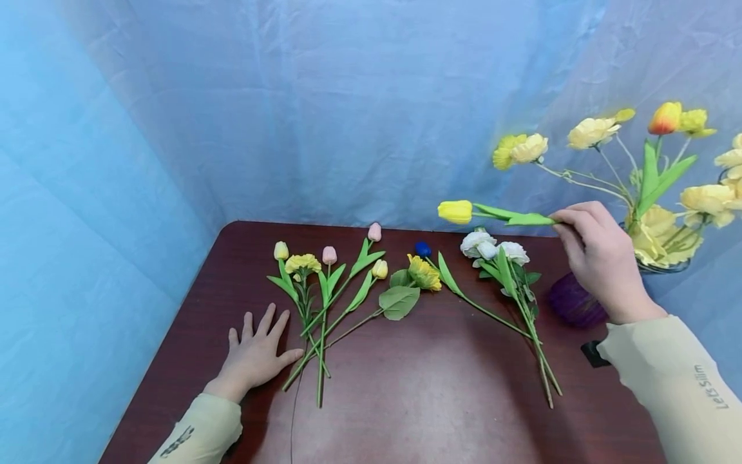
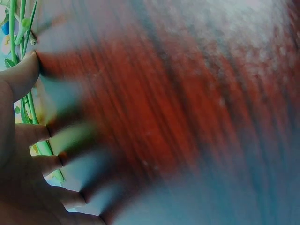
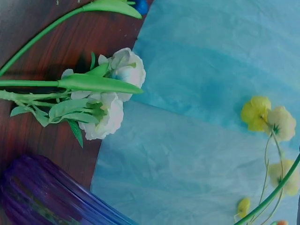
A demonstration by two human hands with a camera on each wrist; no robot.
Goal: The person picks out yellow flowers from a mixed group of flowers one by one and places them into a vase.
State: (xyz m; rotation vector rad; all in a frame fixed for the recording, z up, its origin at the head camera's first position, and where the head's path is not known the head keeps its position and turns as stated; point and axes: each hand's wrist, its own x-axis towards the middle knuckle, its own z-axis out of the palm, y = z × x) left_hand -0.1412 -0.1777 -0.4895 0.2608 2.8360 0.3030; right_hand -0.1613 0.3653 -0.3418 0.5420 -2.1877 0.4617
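Observation:
In the head view my right hand (image 1: 603,258) pinches a yellow tulip (image 1: 455,212) near its green leaves. The bloom points left, above the far table edge, and the lower stem is hidden behind the hand. Just beyond that hand stands a purple glass vase (image 1: 574,301), also seen in the right wrist view (image 3: 51,192), holding pale yellow flowers (image 1: 592,133) and an orange-yellow tulip (image 1: 665,118). My left hand (image 1: 255,354) rests on the table with fingers spread, its thumb close to the stems of several loose flowers, among them a pink tulip (image 1: 329,256) and a yellow carnation-like flower (image 1: 303,264).
The dark red table (image 1: 406,399) ends at a blue cloth backdrop (image 1: 348,116). Across its middle lie a sunflower (image 1: 425,273) and a blue tulip (image 1: 422,249). White flowers (image 3: 110,115) lie left of the vase. A small black object (image 1: 594,354) sits by the right sleeve.

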